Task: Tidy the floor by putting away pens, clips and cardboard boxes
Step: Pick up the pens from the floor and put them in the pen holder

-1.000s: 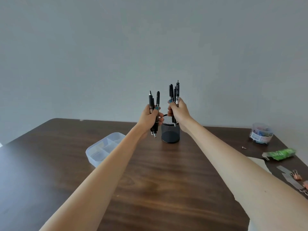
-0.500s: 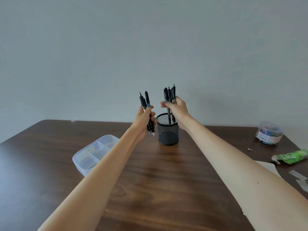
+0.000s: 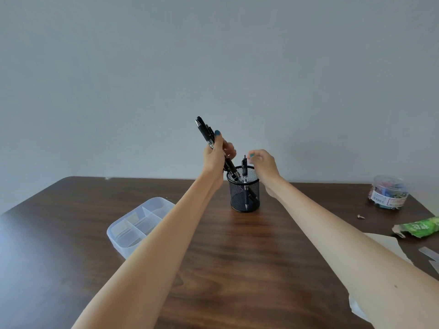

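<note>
A black mesh pen cup (image 3: 244,198) stands on the dark wooden table (image 3: 237,269). My left hand (image 3: 215,157) grips a bundle of black pens (image 3: 205,130), tilted, with their tips dipping over the cup's left rim. Other black pens (image 3: 244,170) stand inside the cup. My right hand (image 3: 263,166) hovers just right of and above the cup, fingers loosely curled, holding nothing.
A clear divided plastic tray (image 3: 133,224) lies left of my left forearm. At the right are a clear tub of coloured clips (image 3: 388,194), a small screw (image 3: 361,216), a green wrapper (image 3: 420,227), white paper (image 3: 389,245) and grey strips at the edge.
My right hand has let its pens drop into the cup and now holds nothing. My left hand has tilted its pens and brought their tips to the cup's rim.
</note>
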The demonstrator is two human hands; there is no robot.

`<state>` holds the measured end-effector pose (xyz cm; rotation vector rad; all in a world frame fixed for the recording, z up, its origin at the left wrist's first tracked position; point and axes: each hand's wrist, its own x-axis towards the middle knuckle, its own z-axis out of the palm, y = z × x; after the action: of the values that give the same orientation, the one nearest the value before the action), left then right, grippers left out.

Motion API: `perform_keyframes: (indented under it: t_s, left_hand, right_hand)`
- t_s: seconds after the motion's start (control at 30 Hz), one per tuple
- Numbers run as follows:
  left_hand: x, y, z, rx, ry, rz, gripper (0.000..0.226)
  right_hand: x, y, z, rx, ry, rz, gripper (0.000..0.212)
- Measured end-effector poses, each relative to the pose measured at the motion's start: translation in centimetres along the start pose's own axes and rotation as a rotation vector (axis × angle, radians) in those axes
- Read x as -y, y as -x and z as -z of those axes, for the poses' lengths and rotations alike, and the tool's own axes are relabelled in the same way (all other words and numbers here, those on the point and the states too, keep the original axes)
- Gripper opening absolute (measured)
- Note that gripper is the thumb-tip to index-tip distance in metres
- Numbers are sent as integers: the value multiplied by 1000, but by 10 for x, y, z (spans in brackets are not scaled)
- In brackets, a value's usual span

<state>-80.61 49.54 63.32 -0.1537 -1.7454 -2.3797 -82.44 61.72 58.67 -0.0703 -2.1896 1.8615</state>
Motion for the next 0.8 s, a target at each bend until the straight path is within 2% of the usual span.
perform_keyframes:
  t_s: [0.07, 0.2, 0.3, 0.43, 0.5, 0.57, 0.6, 0.7, 0.8]
  left_hand:
    - [9, 2, -2, -25, -131, -59, 42]
    - [37, 3, 1, -70, -387, -56, 40]
    - [52, 8, 5, -50, -663, -47, 38]
    - [62, 12, 13, 25, -837, -22, 47]
    - [60, 13, 19, 110, -804, 6, 74]
    - [59, 15, 28, 209, -590, 48, 105]
    - [58, 16, 33, 255, -509, 79, 113]
    - [57, 18, 52, 352, -460, 166, 113]
    - [57, 25, 64, 390, -450, 221, 87]
  right_hand:
    - [-4, 8, 3, 32, -58, -63, 32]
    - [-11, 24, 5, 116, -143, -143, 40]
    - [-19, 30, 4, 154, -179, -171, 39]
    - [-27, 36, 1, 190, -178, -206, 38]
    - [-30, 37, 0, 191, -189, -208, 40]
    - [-30, 39, -1, 197, -193, -211, 42]
    - [-30, 40, -1, 198, -197, -220, 45]
    - [-34, 47, -1, 188, -221, -288, 53]
    - [-38, 53, -3, 176, -244, -321, 54]
